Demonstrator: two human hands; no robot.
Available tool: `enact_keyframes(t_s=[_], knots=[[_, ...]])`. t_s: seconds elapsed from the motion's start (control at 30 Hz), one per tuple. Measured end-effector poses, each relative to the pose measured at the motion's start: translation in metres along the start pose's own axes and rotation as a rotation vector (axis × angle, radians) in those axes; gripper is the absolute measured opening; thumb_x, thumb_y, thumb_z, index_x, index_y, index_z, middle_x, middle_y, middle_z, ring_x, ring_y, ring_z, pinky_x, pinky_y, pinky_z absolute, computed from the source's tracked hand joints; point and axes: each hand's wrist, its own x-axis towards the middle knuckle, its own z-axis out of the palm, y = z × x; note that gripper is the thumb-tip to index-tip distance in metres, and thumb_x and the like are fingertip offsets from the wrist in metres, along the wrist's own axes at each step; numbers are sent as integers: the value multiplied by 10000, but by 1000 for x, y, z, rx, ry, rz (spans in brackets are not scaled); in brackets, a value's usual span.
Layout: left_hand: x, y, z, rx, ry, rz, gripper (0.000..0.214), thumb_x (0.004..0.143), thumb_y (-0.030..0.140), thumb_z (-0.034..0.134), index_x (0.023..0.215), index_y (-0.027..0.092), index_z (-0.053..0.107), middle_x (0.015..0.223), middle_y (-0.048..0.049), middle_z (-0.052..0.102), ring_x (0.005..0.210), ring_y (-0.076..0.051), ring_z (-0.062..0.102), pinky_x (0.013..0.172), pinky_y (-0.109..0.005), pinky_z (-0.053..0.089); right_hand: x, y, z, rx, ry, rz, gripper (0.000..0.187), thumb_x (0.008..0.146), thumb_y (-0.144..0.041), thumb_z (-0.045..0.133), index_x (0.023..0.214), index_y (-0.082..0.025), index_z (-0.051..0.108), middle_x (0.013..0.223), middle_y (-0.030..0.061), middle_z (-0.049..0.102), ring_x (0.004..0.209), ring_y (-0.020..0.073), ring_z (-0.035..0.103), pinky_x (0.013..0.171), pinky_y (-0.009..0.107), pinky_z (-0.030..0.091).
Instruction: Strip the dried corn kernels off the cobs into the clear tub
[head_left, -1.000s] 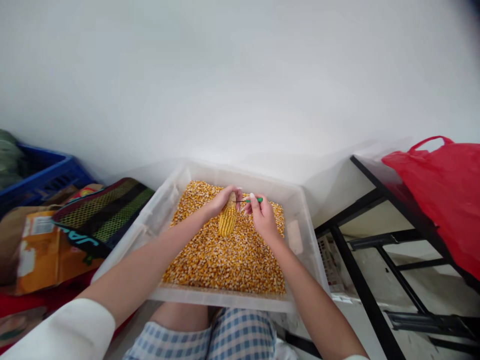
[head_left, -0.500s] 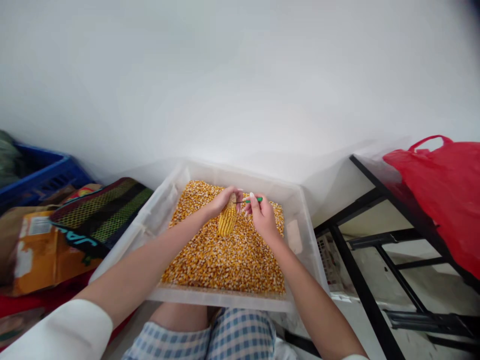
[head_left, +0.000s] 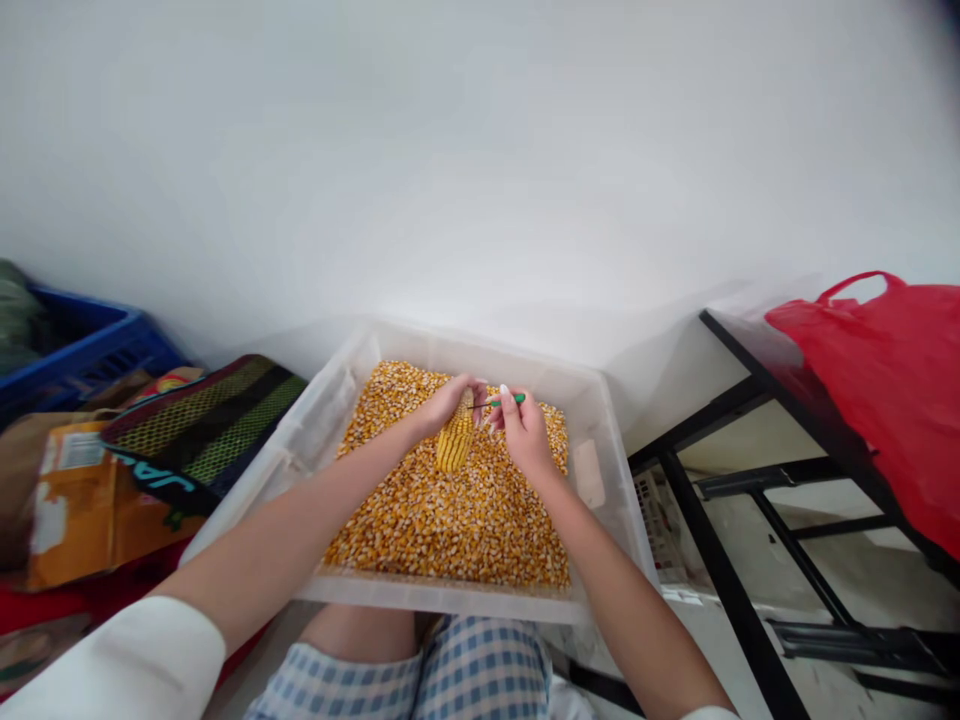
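My left hand point(head_left: 453, 396) is closed around the upper end of a yellow corn cob point(head_left: 454, 442), whose lower part points back toward me. In my right hand point(head_left: 524, 424) is a small green-handled screwdriver point(head_left: 517, 399), pinched between thumb and fingers. Its thin dark shaft reaches left and meets the cob near the left fingers; the exact tip is too small to make out. Both hands are over loose corn kernels point(head_left: 450, 530), which fill much of a translucent plastic bin point(head_left: 611, 470).
A black metal frame table point(head_left: 694, 510) with a red bag point(head_left: 885, 390) on it stands at right. To the left lie a mesh bag point(head_left: 225, 430), an orange package point(head_left: 82, 510) and a blue crate point(head_left: 112, 345). A white wall point(head_left: 480, 180) rises behind the bin.
The screwdriver's shaft is tilted slightly differently against the cob. Both hands, the cob and the bin are in nearly the same places.
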Motion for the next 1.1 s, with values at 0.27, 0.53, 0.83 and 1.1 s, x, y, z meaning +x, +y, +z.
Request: enact_keyframes(t_s=[0.27, 0.53, 0.83, 1.1], knots=[[-5, 3, 9, 144, -63, 126, 490, 839, 335, 230, 517, 123, 532, 499, -47, 566, 524, -137, 520, 641, -276, 410, 4, 4, 0, 202, -2, 169, 337, 848, -490, 397, 797, -168, 485, 565, -27, 542, 460, 75, 496, 455, 193, 414], [-3, 3, 8, 158, -136, 146, 507, 840, 347, 248, 531, 111, 572, 510, -62, 582, 551, -150, 544, 662, -283, 417, 4, 1, -2, 156, -37, 111, 338, 860, -476, 384, 790, -166, 499, 545, -30, 523, 443, 70, 478, 433, 187, 389], [-4, 1, 4, 72, -22, 29, 457, 829, 351, 233, 514, 150, 496, 478, -27, 567, 503, -137, 515, 609, -276, 411, 1, -3, -5, -21, 5, 4, 305, 885, -434, 359, 815, -174, 503, 591, -23, 539, 505, 76, 499, 497, 192, 403], [-3, 2, 4, 115, -26, 28, 500, 830, 364, 222, 501, 139, 524, 509, -44, 574, 559, -141, 518, 641, -275, 411, 0, -5, -5, 12, 12, 18, 308, 878, -453, 363, 822, -178, 490, 599, -19, 550, 506, 82, 507, 504, 200, 413]])
